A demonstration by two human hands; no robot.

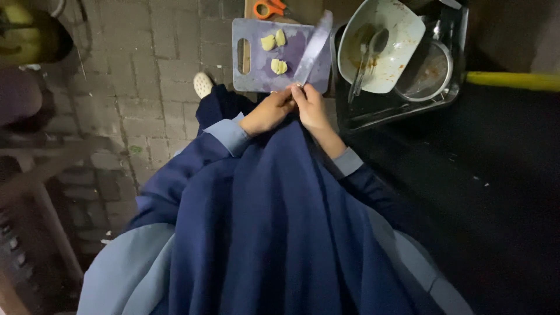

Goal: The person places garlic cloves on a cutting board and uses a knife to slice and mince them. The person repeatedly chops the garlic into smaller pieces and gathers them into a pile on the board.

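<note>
Two hands are meeting just below the near edge of a purple cutting board (256,58), and I am watching them from above. My right hand (312,108) is closing its grip around the handle of a big knife (314,48), fingers pressed together on it, while the broad blade is angling up and to the right across the board's right side. My left hand (269,112) is touching the right one at the knuckles; its fingers are curling inward, but I cannot tell whether they are pinching anything, since the fingertips are hiding behind the other hand.

Three pale yellow food pieces (279,66) are lying on the board: two near its top, side by side, and one lower down, just beside the blade. The board is sitting on a brick-paved floor (146,70), with orange-handled scissors (268,8) lying just beyond its far edge.

Right of the board, a dark tray (402,105) is holding a dirty white bowl (402,35) with a spoon (367,55) leaning inside it, and a round metal lid (429,73) is resting beside the bowl. A white shoe (203,84) is peeking out left of my blue sleeves.
</note>
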